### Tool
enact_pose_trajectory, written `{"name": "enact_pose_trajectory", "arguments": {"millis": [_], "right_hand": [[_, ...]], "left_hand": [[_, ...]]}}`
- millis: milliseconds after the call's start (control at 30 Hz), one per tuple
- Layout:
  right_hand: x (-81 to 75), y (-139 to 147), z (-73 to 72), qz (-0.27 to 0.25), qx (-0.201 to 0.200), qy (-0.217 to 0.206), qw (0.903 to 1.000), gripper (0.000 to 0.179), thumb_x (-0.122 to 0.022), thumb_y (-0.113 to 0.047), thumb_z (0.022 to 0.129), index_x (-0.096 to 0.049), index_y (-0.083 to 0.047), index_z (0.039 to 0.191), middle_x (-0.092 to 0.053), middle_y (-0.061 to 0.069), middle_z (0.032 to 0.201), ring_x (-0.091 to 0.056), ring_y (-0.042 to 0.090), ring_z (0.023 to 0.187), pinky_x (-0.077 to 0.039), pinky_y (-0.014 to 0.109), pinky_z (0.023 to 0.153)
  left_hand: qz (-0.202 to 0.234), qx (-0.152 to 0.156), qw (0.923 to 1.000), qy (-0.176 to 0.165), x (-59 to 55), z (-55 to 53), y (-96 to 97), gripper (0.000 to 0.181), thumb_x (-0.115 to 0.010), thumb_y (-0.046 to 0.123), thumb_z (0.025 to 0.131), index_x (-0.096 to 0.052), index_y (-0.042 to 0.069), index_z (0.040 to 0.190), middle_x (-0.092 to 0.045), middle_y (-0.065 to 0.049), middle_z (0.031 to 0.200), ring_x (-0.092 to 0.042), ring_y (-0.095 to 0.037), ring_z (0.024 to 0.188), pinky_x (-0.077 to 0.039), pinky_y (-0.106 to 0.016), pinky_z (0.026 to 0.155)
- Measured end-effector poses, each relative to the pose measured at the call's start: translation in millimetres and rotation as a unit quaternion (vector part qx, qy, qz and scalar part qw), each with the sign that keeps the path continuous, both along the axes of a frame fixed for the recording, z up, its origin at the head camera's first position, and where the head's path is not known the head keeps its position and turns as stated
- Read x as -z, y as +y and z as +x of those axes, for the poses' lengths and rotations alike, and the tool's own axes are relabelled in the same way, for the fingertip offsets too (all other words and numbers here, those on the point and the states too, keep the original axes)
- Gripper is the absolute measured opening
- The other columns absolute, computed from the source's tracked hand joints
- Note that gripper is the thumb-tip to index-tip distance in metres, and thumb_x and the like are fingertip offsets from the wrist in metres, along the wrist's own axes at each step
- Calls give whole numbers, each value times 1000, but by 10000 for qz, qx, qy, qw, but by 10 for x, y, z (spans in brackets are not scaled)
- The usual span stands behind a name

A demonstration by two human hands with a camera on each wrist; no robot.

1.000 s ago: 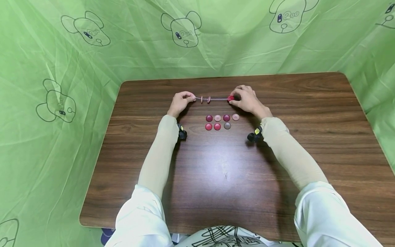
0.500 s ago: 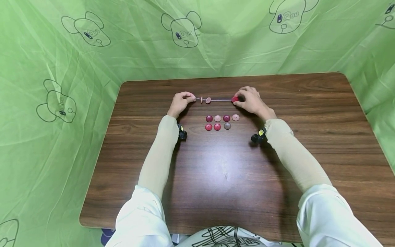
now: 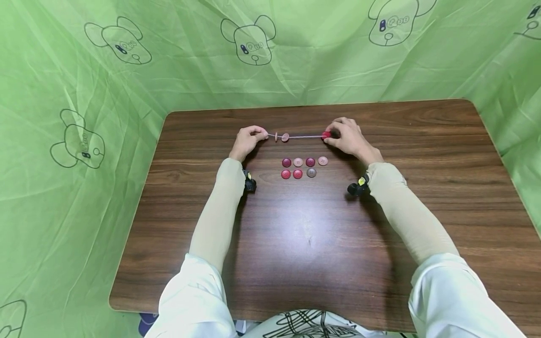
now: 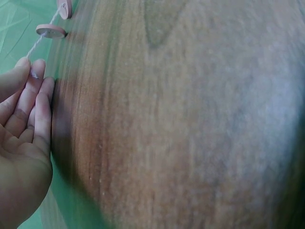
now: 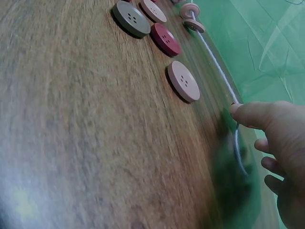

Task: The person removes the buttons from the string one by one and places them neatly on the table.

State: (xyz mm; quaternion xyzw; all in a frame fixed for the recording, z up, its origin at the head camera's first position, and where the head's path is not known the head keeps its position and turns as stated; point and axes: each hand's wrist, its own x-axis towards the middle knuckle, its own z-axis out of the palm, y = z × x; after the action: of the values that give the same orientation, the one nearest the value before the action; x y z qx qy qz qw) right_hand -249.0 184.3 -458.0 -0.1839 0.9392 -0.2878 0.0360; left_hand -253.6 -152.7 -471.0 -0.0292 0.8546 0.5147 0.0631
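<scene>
A pale string (image 3: pixel 306 137) stretches taut between the two hands over the far part of the table. The left hand (image 3: pixel 246 142) pinches its left end between thumb and fingertips. Two pink buttons (image 3: pixel 285 137) are threaded on the string near that hand. At the other side, the right hand (image 3: pixel 348 137) pinches a red button (image 3: pixel 326 134) together with the string. In the right wrist view the thumb hides nearly all of that button, and a loose string tail (image 5: pixel 239 157) hangs past the fingers.
Several loose buttons lie in two rows on the wooden table (image 3: pixel 190 211), nearer the body than the string. Among them are a grey button (image 3: pixel 311 172), a pink button (image 3: pixel 323 161) and a maroon button (image 3: pixel 286 162). Green cloth (image 3: pixel 296 80) stands behind the table.
The right hand has slid to the right with the red button, and more bare string shows. One threaded pink button has turned its face to the head camera. The left hand stays put.
</scene>
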Motion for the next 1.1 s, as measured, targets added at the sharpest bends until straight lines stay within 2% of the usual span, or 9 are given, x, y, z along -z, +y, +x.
{"name": "enact_pose_trajectory", "arguments": {"millis": [500,1100], "right_hand": [[67,104,-7,86,76,-37,9999,29,-71,-26,86,-64,-9,109,-48,19,132,-34,40,126,-23,58,103],[28,204,23,36,185,-33,9998,29,-71,-24,86,-64,-7,109,-49,20,131,-34,41,125,-22,57,105]], "left_hand": [[-108,-14,9999,-1,-21,0,5,16,-71,25,87,-72,11,93,-70,-2,98,-56,-9,93,-39,-26,89],[-22,-13,10000,-2,-31,2,9,14,-72,24,87,-72,11,91,-70,-1,96,-55,-10,93,-39,-26,89]]}}
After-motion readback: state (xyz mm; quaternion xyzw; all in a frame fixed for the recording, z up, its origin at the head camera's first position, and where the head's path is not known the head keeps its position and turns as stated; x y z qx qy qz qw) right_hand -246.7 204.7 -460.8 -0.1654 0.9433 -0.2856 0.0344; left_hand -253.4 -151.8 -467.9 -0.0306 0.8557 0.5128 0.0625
